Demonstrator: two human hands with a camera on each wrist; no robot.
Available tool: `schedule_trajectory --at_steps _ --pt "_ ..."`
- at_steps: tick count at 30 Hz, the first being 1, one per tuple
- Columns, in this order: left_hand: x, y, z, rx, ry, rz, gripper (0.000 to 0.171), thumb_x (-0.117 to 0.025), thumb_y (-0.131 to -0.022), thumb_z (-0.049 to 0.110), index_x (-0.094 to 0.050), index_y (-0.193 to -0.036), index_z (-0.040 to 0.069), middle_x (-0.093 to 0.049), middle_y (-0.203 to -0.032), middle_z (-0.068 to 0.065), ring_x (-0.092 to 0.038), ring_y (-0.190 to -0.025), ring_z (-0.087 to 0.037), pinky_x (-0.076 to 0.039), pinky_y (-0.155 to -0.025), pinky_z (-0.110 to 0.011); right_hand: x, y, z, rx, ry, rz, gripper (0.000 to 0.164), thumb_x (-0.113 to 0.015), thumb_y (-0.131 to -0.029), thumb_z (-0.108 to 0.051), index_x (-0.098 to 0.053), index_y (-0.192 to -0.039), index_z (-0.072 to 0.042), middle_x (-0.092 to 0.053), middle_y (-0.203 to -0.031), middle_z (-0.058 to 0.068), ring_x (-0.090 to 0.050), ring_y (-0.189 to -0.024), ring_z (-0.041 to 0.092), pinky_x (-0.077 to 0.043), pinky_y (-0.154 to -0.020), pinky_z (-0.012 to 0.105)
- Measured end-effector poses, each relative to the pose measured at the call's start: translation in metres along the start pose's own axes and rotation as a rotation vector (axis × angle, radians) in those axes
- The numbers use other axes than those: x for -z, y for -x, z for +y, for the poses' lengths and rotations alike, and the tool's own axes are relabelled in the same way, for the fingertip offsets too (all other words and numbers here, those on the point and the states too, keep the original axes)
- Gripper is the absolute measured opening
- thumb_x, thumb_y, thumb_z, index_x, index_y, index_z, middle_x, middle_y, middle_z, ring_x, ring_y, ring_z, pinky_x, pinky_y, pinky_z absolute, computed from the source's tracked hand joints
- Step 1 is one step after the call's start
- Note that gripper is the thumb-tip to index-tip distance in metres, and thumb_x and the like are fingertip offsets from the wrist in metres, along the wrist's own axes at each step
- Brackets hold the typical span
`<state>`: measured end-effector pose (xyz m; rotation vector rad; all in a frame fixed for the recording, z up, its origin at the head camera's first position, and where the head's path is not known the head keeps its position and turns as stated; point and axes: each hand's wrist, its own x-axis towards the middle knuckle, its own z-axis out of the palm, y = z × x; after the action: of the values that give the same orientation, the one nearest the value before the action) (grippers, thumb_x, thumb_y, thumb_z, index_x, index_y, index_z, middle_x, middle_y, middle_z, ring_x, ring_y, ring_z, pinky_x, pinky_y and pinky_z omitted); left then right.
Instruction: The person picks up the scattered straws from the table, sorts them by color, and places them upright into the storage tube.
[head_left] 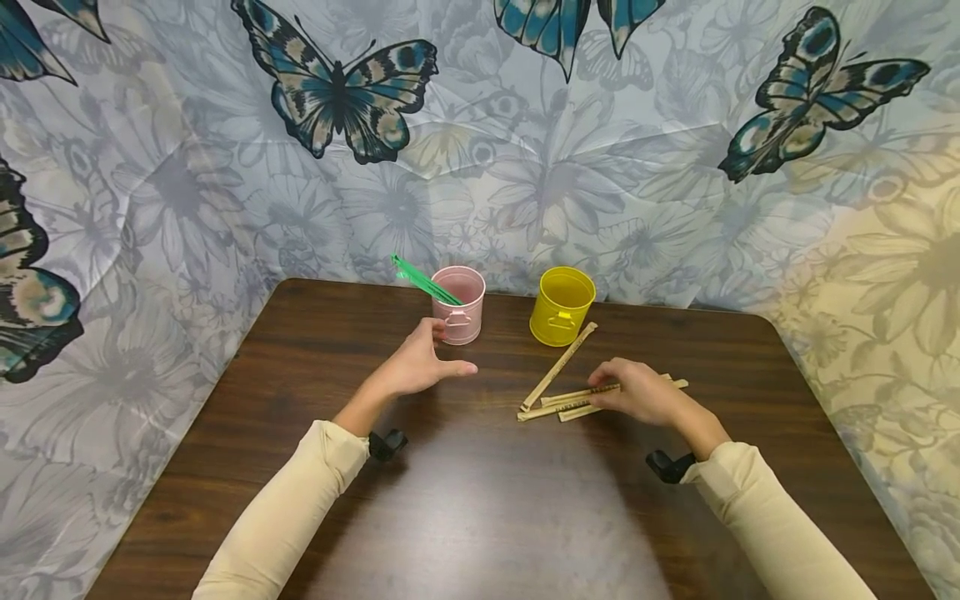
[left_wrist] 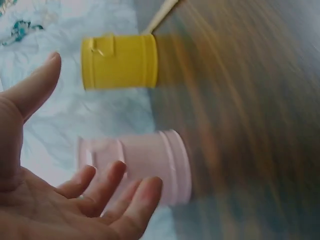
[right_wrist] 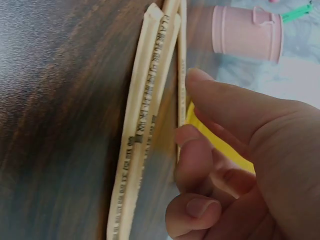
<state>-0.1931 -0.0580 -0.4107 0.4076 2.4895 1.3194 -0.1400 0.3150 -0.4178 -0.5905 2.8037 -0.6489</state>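
Observation:
My left hand (head_left: 415, 364) is beside the pink pail (head_left: 467, 327), thumb spread away from the fingers, nothing in it. In the left wrist view its fingertips overlap the side of the pail. Green wrapped straws (head_left: 427, 282) lean out of the pail's top. My right hand (head_left: 639, 393) hovers over several paper-wrapped straws (right_wrist: 145, 105) with printed lettering. Its fingers are loosely bent and apart from the thumb, with no straw between them in the right wrist view. One straw (head_left: 558, 367) lies slantwise, its far end by the yellow pail (head_left: 551, 323).
Both pails stand near the back edge of the dark wooden table (head_left: 480, 517). Behind it hangs a cloth (head_left: 480, 167) printed with butterflies and flowers. Black wrist cameras (head_left: 386, 446) sit below both hands.

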Motion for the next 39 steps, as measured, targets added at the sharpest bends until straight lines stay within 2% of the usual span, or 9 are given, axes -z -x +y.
schedule_trajectory --at_steps 5,13,18,22,27,36,39 --pt "-0.010 -0.009 0.018 -0.089 -0.023 -0.032 0.090 -0.082 -0.086 0.040 -0.034 -0.150 0.000 -0.045 -0.152 -0.018 -0.047 -0.142 -0.035 -0.041 -0.118 -0.049 -0.007 0.004 0.007 -0.016 0.000 -0.018 0.028 -0.079 -0.089 -0.021 -0.070 -0.112 -0.006 -0.067 -0.110 0.011 -0.065 -0.105 0.032 -0.055 -0.090 0.049" --pt "-0.027 -0.038 0.044 -0.176 0.072 -0.068 0.073 -0.080 -0.089 0.035 -0.043 -0.147 0.010 -0.056 -0.143 -0.011 -0.057 -0.129 -0.032 -0.049 -0.111 -0.044 -0.019 0.005 0.020 -0.053 -0.036 -0.007 0.030 -0.079 -0.089 -0.019 -0.069 -0.115 -0.007 -0.062 -0.113 0.013 -0.060 -0.105 0.029 -0.053 -0.089 0.047" --pt "-0.041 -0.059 0.060 -0.228 0.076 -0.043 0.073 -0.080 -0.089 0.032 -0.043 -0.148 0.010 -0.054 -0.146 -0.009 -0.057 -0.130 -0.028 -0.051 -0.109 -0.042 -0.026 0.005 0.026 -0.057 -0.028 0.033 0.026 -0.079 -0.088 -0.015 -0.070 -0.111 -0.008 -0.062 -0.108 0.011 -0.060 -0.100 0.025 -0.052 -0.086 0.042" --pt "-0.053 -0.071 0.070 -0.246 0.059 0.018 0.080 -0.080 -0.088 0.036 -0.039 -0.152 0.011 -0.047 -0.153 -0.008 -0.052 -0.135 -0.029 -0.050 -0.110 -0.043 -0.031 0.006 0.028 -0.034 -0.050 0.051 0.020 -0.079 -0.088 -0.013 -0.069 -0.105 -0.009 -0.062 -0.104 0.009 -0.059 -0.096 0.022 -0.052 -0.083 0.036" --pt "-0.067 -0.086 0.074 -0.246 0.014 0.080 0.089 -0.081 -0.086 0.041 -0.033 -0.156 0.014 -0.042 -0.156 -0.009 -0.045 -0.141 -0.029 -0.044 -0.115 -0.047 -0.035 0.009 0.028 -0.007 -0.079 0.068 0.014 -0.078 -0.089 -0.013 -0.071 -0.101 -0.011 -0.062 -0.100 0.007 -0.060 -0.093 0.020 -0.053 -0.081 0.032" --pt "-0.082 -0.111 0.071 -0.224 -0.046 0.131 0.101 -0.085 -0.081 0.045 -0.027 -0.159 0.016 -0.036 -0.159 -0.009 -0.038 -0.148 -0.026 -0.038 -0.121 -0.044 -0.033 0.005 0.017 -0.010 -0.043 0.067 0.012 -0.078 -0.088 -0.010 -0.067 -0.092 -0.011 -0.058 -0.094 0.007 -0.058 -0.088 0.018 -0.050 -0.076 0.028" --pt "-0.087 -0.120 0.068 -0.215 -0.022 0.128 0.105 -0.086 -0.080 0.046 -0.024 -0.159 0.016 -0.032 -0.161 -0.009 -0.036 -0.150 -0.027 -0.038 -0.121 -0.045 -0.032 0.002 0.012 -0.013 -0.027 0.053 0.015 -0.079 -0.086 -0.009 -0.065 -0.089 -0.012 -0.057 -0.093 0.006 -0.057 -0.087 0.018 -0.049 -0.076 0.030"
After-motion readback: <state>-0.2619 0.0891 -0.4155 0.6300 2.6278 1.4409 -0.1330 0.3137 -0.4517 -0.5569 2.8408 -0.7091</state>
